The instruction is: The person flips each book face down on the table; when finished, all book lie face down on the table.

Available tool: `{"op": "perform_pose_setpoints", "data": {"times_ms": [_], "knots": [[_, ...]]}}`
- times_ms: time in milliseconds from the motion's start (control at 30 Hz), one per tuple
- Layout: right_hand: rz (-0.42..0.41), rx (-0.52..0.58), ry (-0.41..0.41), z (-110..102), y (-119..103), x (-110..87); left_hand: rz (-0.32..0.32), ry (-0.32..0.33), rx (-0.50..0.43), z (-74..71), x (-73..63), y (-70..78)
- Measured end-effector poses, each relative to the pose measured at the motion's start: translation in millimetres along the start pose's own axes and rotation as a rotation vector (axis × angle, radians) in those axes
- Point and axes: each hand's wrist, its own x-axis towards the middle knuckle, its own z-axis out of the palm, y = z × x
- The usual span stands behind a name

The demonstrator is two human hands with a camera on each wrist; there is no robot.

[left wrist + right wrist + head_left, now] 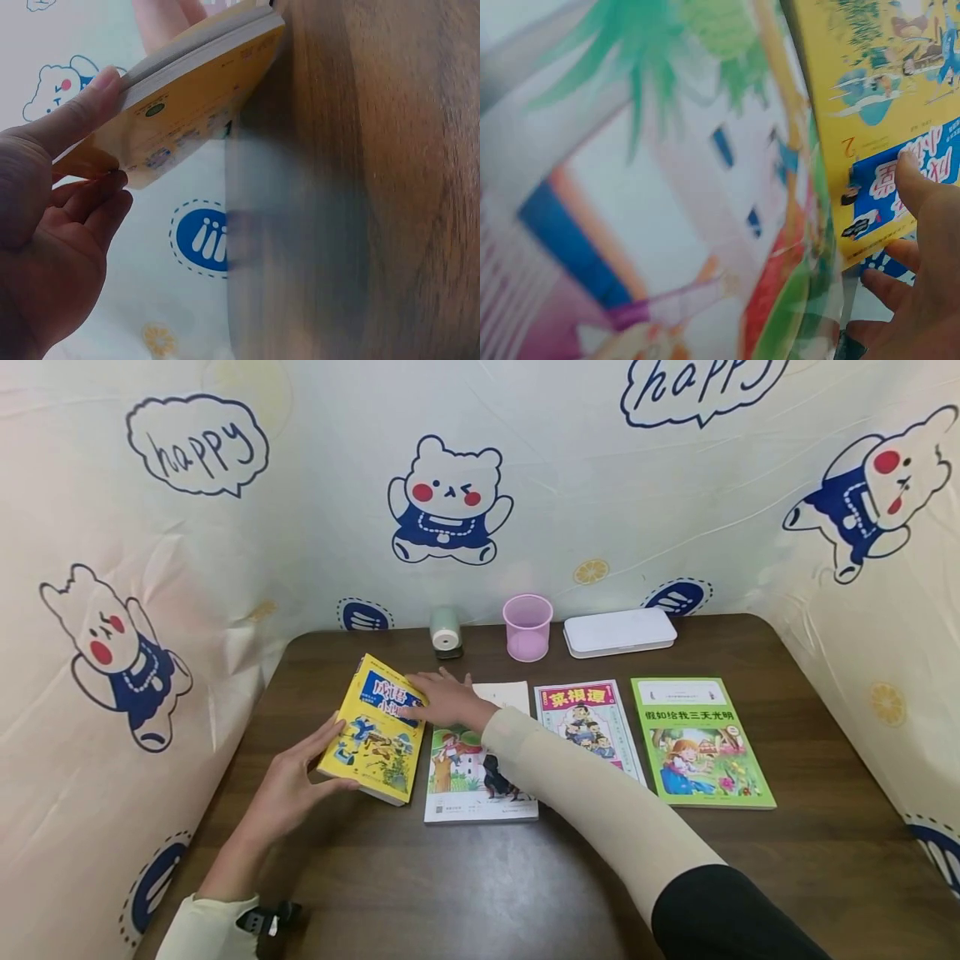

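Observation:
A yellow book with a blue title panel is tilted up off the table at the left of the row. My left hand grips its lower left corner. In the left wrist view, the thumb of the left hand lies along the page edges and the fingers are under the back cover. At the book's upper right edge is my right hand, its thumb on the front cover of the yellow book. The right hand's other fingers lie by the edge, their tips partly hidden.
Beside the yellow book lies a white illustrated book, partly under the right forearm. Further right are a pink-titled book and a green book. A green pencil sharpener, pink cup and white case stand along the back.

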Motion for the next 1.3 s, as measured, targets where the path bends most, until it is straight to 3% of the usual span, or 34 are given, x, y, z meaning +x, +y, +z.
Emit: {"op": "perform_pose_setpoints", "data": {"times_ms": [367,933,1133,1300], "knots": [[-0.090,0.282,0.013,-13.2,-15.2,-0.8,0.070,0.031,-0.039,4.4,-0.7,7.8],[-0.134,0.442,0.154,-27.2,-30.0,-3.4,0.092,0.061,-0.066,4.5,-1.1,12.8],[-0.108,0.468,0.187,-31.3,-36.3,-7.8,0.124,0.074,-0.067,3.7,-2.2,14.0],[-0.105,0.526,0.182,-31.6,-38.3,-9.4,0.114,0.063,-0.102,1.0,-3.6,18.3]]}}
